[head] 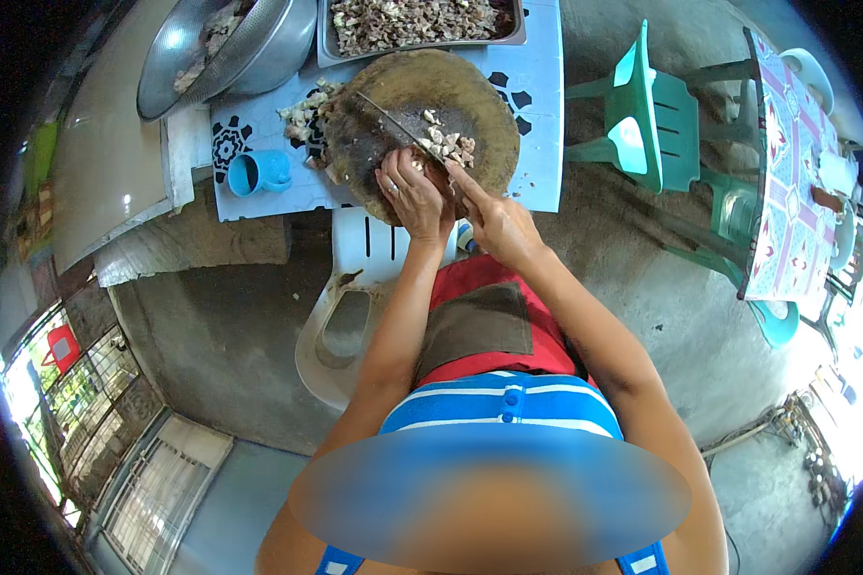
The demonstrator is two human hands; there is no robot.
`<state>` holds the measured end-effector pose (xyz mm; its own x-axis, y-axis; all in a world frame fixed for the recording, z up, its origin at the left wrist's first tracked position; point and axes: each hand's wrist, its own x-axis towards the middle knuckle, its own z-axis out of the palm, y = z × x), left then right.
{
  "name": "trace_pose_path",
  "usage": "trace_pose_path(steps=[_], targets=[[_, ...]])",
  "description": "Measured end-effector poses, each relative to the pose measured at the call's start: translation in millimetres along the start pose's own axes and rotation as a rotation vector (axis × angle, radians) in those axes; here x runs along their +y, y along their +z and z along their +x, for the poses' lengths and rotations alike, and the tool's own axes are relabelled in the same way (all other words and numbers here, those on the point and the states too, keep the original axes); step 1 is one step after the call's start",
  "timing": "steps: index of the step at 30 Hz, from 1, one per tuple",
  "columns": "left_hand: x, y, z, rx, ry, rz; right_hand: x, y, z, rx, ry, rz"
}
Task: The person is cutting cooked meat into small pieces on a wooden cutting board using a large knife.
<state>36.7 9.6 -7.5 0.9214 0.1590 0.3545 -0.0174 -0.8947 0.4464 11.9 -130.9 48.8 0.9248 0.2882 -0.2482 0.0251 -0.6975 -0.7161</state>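
On a round wooden chopping block (pixel 485 93) lies a small heap of chopped pale meat pieces (pixel 449 144). My right hand (pixel 500 219) grips a knife (pixel 395 123) at its near end, index finger stretched along it; the handle is hidden in the hand. The blade points up and to the left across the block. Just left of the knife, my left hand (pixel 416 192), with a ring on one finger, presses with bent fingers on food on the block, mostly hidden beneath it. More chopped pale pieces (pixel 306 118) lie at the block's left edge.
A metal tray (pixel 424 49) of chopped meat stands behind the block. At the upper left is a perforated metal colander (pixel 241 75) with larger pieces. A blue plastic mug (pixel 257 174) stands on the table (pixel 316 199). A white plastic chair (pixel 345 233) is below the table edge; green chairs (pixel 672 129) stand right.
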Motion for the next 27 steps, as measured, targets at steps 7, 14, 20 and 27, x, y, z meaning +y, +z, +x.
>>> trace_pose_path(steps=[7,14,20,27], targets=[[-13,10,-5,-0.025,0.019,0.120,10,12,-20,0.044,-0.031,-0.066],[-10,12,-6,-0.010,-0.005,0.177,11,17,-15,0.010,-0.024,-0.208],[-9,16,-2,0.017,0.015,0.121,6,20,2,0.039,-0.026,-0.202],[3,2,0,0.016,0.012,0.094,3,8,-5,-0.096,0.050,-0.125]])
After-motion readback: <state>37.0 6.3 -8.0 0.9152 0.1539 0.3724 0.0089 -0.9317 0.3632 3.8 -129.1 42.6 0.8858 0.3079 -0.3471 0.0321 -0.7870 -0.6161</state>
